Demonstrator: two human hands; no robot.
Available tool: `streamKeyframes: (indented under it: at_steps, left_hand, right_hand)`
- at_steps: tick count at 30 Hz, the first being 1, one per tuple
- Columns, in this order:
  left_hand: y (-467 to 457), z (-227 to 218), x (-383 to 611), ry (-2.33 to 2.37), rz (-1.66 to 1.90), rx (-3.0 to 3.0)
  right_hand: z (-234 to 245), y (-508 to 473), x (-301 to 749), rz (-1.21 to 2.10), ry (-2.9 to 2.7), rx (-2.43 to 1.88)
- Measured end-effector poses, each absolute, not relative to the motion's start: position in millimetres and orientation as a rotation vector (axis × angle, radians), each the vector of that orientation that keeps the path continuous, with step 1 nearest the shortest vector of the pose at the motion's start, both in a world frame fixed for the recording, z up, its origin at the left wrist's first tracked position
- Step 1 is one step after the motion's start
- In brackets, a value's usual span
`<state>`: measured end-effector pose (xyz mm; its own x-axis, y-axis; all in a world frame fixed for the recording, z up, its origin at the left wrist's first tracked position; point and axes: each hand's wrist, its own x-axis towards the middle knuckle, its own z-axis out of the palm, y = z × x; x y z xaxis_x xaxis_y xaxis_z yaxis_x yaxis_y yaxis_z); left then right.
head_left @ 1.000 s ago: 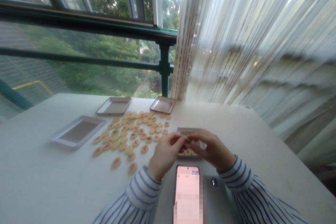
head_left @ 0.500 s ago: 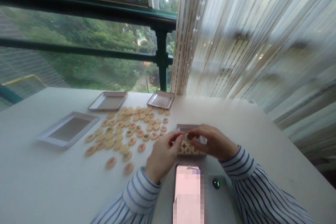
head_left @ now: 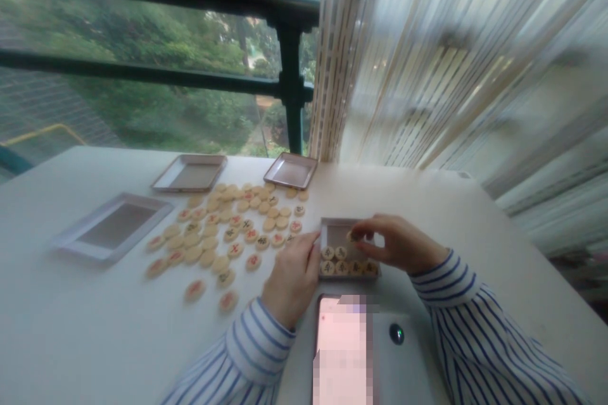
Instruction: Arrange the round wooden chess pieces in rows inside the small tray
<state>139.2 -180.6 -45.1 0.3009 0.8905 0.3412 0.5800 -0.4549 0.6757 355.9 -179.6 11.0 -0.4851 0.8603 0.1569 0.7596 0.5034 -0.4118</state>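
Observation:
A shallow box (head_left: 349, 223) lies in front of me with Chinese chess pieces inside. Several round pieces (head_left: 341, 267) with black characters line its near side, and two more sit in a row behind them at the left. My left hand (head_left: 292, 278) grips the box's left side, its thumb along the wall and its other fingers mostly hidden. Over the right part of the box, my right hand (head_left: 392, 243) pinches one Chinese chess piece (head_left: 351, 236) between thumb and fingertips; its face cannot be read.
Many loose pieces (head_left: 221, 264), some red-marked, some black, some blank side up, spread left of the box. Three shallow trays stand beyond them: a white one (head_left: 69, 243), another (head_left: 159, 188) and a smaller one (head_left: 268, 178). A phone (head_left: 339, 348) and a dark oval object (head_left: 396, 333) lie nearest me.
My left hand has drawn back from above the pieces to the box's left side. My right hand has shifted right and up with a piece, uncovering the rows. The view has tilted slightly down.

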Motion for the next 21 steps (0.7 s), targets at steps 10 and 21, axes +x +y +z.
streamKeyframes:
  at_steps: [10, 21]
  left_hand:
    - [-180.8, -51.7, 140.1, 1.272, 0.872, 2.127]
    - [-182.2, -52.3, 140.6, 1.282, 0.824, 2.114]
  right_hand:
    - [6.4, -176.1, 359.4, 0.440, -2.475, -1.376]
    - [3.2, -175.8, 357.0, 0.423, -2.550, -1.437]
